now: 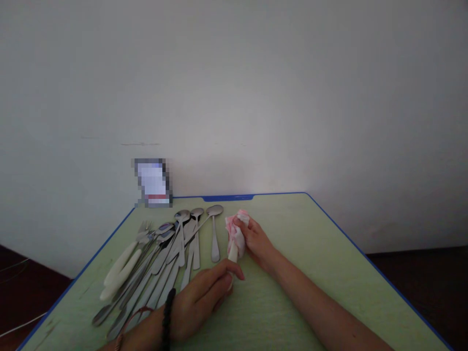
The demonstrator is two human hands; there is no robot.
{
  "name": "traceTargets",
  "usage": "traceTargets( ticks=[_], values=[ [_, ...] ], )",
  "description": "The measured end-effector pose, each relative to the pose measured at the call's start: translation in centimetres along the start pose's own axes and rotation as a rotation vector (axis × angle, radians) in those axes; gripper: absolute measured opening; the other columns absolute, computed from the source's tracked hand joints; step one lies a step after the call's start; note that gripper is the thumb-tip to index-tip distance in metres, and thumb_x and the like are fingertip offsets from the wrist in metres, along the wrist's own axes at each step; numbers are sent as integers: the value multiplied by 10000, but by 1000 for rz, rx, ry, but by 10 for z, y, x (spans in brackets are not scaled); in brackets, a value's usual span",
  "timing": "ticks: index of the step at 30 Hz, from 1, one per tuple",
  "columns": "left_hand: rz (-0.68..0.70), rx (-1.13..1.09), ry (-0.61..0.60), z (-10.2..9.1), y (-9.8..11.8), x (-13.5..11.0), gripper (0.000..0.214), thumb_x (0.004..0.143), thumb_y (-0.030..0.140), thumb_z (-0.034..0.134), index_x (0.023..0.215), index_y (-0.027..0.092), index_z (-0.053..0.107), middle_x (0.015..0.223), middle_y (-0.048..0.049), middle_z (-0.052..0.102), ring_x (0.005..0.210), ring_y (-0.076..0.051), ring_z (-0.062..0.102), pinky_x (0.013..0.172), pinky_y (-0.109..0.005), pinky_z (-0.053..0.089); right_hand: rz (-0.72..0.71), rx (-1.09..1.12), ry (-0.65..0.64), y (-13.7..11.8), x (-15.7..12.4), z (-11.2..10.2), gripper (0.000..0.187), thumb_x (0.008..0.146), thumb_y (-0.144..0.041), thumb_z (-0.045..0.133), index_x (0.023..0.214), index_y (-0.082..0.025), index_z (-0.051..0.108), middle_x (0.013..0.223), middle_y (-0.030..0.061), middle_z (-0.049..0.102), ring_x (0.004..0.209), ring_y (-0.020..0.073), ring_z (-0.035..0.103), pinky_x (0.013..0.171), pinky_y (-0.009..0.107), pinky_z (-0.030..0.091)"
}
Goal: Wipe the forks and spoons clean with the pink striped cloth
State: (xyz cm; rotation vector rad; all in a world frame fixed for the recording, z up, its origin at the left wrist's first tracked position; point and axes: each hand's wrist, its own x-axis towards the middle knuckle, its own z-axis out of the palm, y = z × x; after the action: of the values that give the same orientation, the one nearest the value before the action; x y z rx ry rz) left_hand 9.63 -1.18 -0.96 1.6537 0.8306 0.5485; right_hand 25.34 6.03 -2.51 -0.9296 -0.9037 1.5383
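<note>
My left hand [208,292] is closed around the lower end of a white-handled utensil [233,252], which points up and away from me. The utensil's head is covered by a pink and white cloth [237,235], so its kind does not show. Pinching the cloth around that covered end is my right hand [256,240], thumb on top. To the left lies a spread of metal cutlery, with several spoons, one spoon [215,234] nearest the cloth. A fork with a white handle [122,263] rests at the pile's left edge, beside another white handle [120,280].
The light green table [310,229] has a blue edge and stands against a pale wall [278,97]. A blurred phone-like screen [152,180] leans upright at the table's far left corner. My left forearm passes over the near end of the cutlery pile.
</note>
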Motion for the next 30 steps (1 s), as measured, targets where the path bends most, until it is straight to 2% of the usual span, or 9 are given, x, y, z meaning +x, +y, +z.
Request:
traceTargets(
  ticks=[4, 7, 10, 14, 23, 26, 30],
  values=[
    [-2, -118, 20, 1, -1, 0, 317, 924, 410, 313, 1034, 186, 509, 574, 62, 343, 545, -105, 346, 531, -216, 291, 122, 77, -159, -10, -4, -4, 249, 632, -320, 695, 792, -158, 595, 677, -5, 618, 637, 126, 552, 630, 255, 427],
    [-9, -144, 32, 1, -1, 0, 310, 921, 403, 323, 1017, 181, 516, 566, 62, 342, 540, -104, 346, 535, -216, 296, 157, 83, -216, -15, -6, -8, 225, 622, -240, 689, 813, -145, 617, 780, 32, 659, 681, 136, 581, 654, 261, 439],
    [-15, -117, 30, 2, -1, 1, 309, 917, 411, 331, 1008, 186, 522, 574, 60, 356, 542, -105, 358, 547, -216, 307, 133, 107, -205, -13, -6, -9, 187, 634, -222, 687, 784, -155, 598, 743, 15, 652, 624, 117, 567, 618, 250, 438],
    [-27, -57, 14, 1, 0, 1, 326, 918, 419, 320, 1024, 190, 526, 574, 57, 369, 552, -109, 372, 563, -220, 312, 78, 137, -180, -8, -3, -7, 227, 649, -265, 699, 801, -188, 550, 672, -27, 619, 597, 110, 558, 599, 249, 445],
    [-27, 103, 21, 4, 4, -3, 338, 894, 463, 354, 998, 234, 580, 573, 55, 380, 556, -122, 385, 542, -229, 293, 1, -38, -138, -2, -2, -3, 271, 703, -433, 636, 770, -193, 527, 578, -42, 581, 470, 95, 517, 501, 233, 424],
    [-27, 54, 29, 4, 2, -3, 315, 894, 451, 365, 950, 219, 570, 583, 52, 407, 573, -120, 411, 563, -223, 323, 18, -34, -107, 0, -2, -2, 297, 705, -466, 621, 749, -190, 519, 567, -33, 580, 453, 107, 517, 471, 242, 413],
    [-20, -111, 65, 3, -3, 2, 314, 918, 421, 323, 1001, 184, 512, 631, 33, 471, 589, -113, 443, 585, -222, 365, 51, 127, -86, -4, -2, -2, 267, 710, -426, 616, 802, -183, 557, 646, -7, 621, 548, 133, 568, 533, 260, 436]
  ],
)
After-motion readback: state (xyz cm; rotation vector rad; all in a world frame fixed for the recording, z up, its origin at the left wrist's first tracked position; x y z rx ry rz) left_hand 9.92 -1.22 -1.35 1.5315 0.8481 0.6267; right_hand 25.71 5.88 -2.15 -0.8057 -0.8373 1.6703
